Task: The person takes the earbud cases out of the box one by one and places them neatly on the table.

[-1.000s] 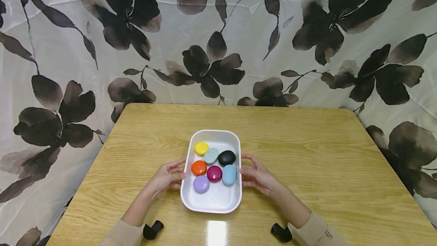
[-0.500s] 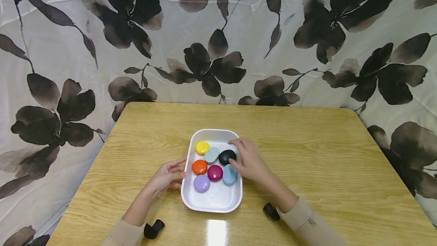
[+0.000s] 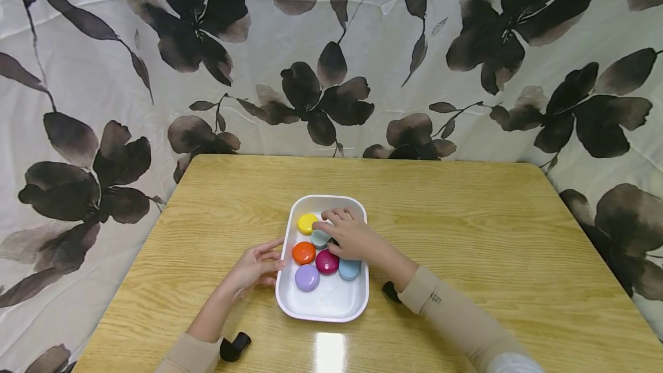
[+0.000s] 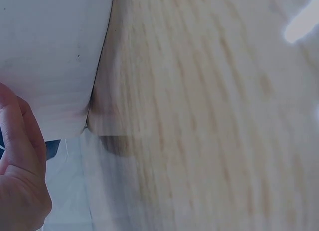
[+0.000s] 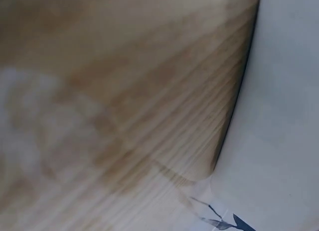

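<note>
A white tray [image 3: 323, 311] on the table holds several smooth, rounded, pebble-like pieces. Over its upper right part reaches my right hand [image 3: 357, 239], fingers spread, index fingertip between the yellow piece [image 3: 307, 224] and the pale grey-green piece [image 3: 320, 239]. The thumb is near the crimson piece [image 3: 327, 262]. Most of the black piece is hidden under this hand, and the light blue piece [image 3: 349, 270] is partly covered. My left hand [image 3: 251, 272] touches the tray's left side with extended fingers; the left wrist view shows it against the tray wall [image 4: 50, 57].
In the tray's left half lie an orange piece [image 3: 303, 253] and a lilac piece [image 3: 307, 278]. The wooden table [image 3: 466, 217] runs back to a floral cloth [image 3: 393, 62]. A black wrist-worn part [image 3: 235, 347] hangs beside the left sleeve.
My right hand has left the tray's right side and moved left over the pieces, coming above the black one and near the grey-green one. The left hand stays where it was.
</note>
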A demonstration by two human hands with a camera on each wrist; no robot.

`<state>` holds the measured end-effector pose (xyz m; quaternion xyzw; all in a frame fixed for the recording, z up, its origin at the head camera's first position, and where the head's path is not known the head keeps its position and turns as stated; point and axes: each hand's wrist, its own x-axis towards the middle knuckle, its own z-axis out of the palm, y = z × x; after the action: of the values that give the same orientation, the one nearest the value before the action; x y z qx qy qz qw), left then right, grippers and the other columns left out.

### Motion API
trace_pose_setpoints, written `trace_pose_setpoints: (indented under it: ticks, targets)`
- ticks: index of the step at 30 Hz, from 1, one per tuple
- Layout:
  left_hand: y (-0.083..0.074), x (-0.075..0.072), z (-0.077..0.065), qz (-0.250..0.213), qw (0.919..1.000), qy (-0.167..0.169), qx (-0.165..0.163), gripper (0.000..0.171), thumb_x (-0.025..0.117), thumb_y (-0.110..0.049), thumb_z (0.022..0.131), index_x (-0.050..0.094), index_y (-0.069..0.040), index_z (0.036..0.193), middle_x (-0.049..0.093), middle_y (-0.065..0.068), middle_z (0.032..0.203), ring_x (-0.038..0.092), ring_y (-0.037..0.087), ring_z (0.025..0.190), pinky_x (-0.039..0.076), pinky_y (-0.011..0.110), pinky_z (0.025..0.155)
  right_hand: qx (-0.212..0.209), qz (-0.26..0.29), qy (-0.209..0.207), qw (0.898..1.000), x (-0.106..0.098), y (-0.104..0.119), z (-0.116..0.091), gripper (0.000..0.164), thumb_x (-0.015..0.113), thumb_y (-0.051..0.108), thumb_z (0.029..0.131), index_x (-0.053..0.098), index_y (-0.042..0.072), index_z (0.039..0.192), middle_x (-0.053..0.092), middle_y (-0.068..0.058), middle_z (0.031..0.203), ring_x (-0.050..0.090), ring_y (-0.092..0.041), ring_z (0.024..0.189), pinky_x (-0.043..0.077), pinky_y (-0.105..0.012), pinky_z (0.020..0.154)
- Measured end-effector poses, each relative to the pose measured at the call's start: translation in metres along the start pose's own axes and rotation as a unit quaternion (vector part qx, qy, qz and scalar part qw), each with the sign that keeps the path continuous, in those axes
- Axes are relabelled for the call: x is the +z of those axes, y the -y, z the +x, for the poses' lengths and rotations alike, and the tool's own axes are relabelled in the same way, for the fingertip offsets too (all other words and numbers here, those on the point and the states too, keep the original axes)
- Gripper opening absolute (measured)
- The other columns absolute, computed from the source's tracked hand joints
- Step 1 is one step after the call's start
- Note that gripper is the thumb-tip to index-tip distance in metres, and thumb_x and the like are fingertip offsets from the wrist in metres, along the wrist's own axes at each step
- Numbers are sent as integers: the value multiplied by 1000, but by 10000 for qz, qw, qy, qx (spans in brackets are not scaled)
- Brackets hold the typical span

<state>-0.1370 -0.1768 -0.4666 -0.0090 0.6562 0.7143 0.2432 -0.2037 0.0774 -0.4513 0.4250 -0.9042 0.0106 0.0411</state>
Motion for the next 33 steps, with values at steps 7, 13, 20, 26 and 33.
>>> trace_pose_setpoints:
  ticks: [7,13,20,26,33]
  targets:
    - [-1,-2,1,-27,10000,54,15,68,64,-2,83,29,2,141,56,4,92,61,18,78,58,29,61,-179,-147,443,9988,3,-2,13,41,54,34,87,46,29,127,43,-2,124,38,-22,113,34,-42,96]
    - [-4,-3,0,-32,9999,56,77,66,62,-1,84,28,4,140,57,5,93,61,18,79,57,28,60,-223,-270,693,9970,3,-4,21,42,53,41,87,48,32,127,44,-1,117,40,-20,107,35,-39,91]
    - [-5,-2,1,-63,10000,7,27,66,62,0,83,29,2,141,56,7,95,61,18,79,57,29,60,-193,-180,988,9948,2,-2,26,43,51,44,88,46,34,130,45,-1,119,41,-20,108,37,-40,91]
    - [-5,-2,3,-65,10000,-2,-18,65,61,0,84,30,2,141,56,8,96,61,18,78,58,29,60,-169,-93,967,9951,3,-1,27,42,51,44,89,47,33,130,45,-1,120,42,-20,107,37,-40,91]
    - [-7,-4,4,-43,10000,55,-17,66,63,-1,84,30,2,141,56,6,94,61,17,78,57,28,60,-92,-13,843,9964,3,-2,28,41,51,43,89,48,33,128,45,-1,118,41,-21,109,36,-44,96]
